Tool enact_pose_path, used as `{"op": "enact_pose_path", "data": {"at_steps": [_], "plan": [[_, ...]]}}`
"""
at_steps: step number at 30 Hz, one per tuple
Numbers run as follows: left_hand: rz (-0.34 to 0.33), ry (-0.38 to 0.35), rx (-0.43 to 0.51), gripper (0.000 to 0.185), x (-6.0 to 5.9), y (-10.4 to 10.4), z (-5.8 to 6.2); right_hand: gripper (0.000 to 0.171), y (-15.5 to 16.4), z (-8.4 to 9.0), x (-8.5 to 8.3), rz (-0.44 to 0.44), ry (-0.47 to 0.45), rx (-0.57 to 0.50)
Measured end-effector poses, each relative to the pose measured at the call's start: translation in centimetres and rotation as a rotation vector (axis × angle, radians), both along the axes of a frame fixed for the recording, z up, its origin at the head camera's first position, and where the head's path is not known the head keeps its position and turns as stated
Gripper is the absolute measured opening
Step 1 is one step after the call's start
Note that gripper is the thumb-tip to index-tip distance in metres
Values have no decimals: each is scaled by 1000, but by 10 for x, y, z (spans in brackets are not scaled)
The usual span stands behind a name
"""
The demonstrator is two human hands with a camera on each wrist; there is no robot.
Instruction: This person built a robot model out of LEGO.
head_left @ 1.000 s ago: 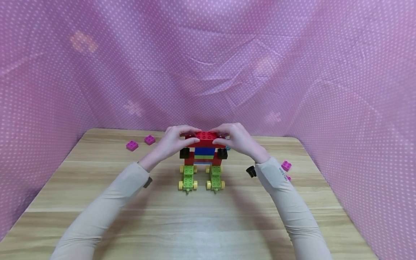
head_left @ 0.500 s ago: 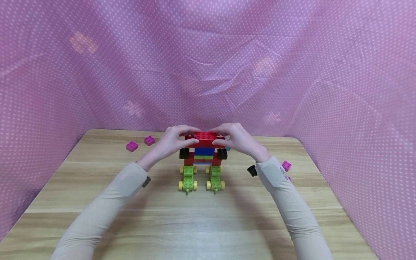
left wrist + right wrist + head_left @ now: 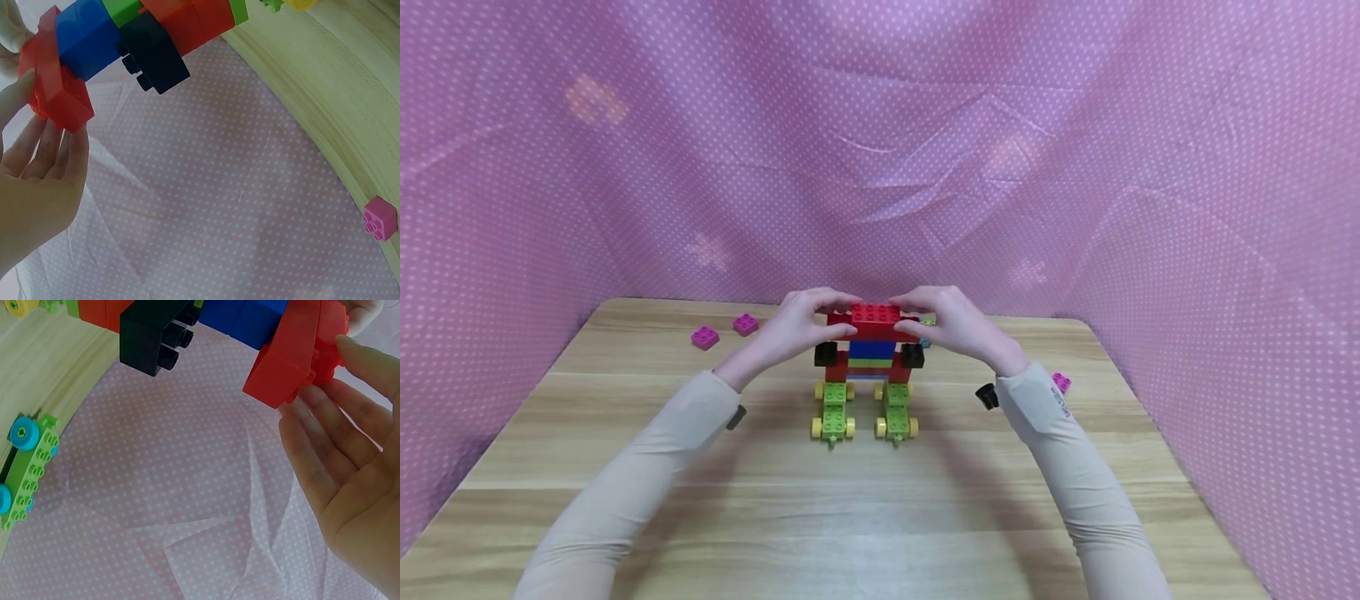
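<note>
Your L hand [image 3: 797,321] pinches the L end of the top red brick [image 3: 876,313], thumb on nr side, fingers on far side, spread abt as wide as the brick. Your R hand [image 3: 951,323] grips the R end likewise. The red brick sits at the top of the tower, upright on the table [image 3: 850,517], btwn your hands. Blue bricks [image 3: 871,350] are below it; a black brick juts out each side, L [image 3: 826,354] & R [image 3: 913,356]. Green bases [image 3: 834,421] w/ yellow wheels are at the bottom. Pink bricks [image 3: 704,337] lie well apart, L & R. Green car [image 3: 31,475], blue wheels, is behind on R. Pink dotted cloth [image 3: 880,167] hangs round the table.
</note>
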State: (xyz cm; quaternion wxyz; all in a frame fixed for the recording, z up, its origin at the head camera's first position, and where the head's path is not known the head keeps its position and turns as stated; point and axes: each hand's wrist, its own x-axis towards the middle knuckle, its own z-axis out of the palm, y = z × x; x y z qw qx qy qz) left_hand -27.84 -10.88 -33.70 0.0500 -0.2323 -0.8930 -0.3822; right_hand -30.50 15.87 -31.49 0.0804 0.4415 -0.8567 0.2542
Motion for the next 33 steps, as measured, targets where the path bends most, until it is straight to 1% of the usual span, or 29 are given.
{"op": "enact_pose_path", "data": {"at_steps": [7,13,19,23,28,33], "plan": [[1,23,3,47,2,-5,-3,38,-2,-1,1,-13,-8,8],[27,36,30,45,6,-19,-2,38,-2,-3,1,-12,3,4],[63,57,43,44,9,-40,-1,37,-1,-3,1,1,23,-4],[94,71,29,44,12,-55,-1,37,0,-2,1,0,25,-6],[147,82,14,44,11,-76,-6,37,0,-2,1,-4,24,-2],[184,63,46,44,12,-99,-14,38,-1,-2,1,-1,26,1]]}}
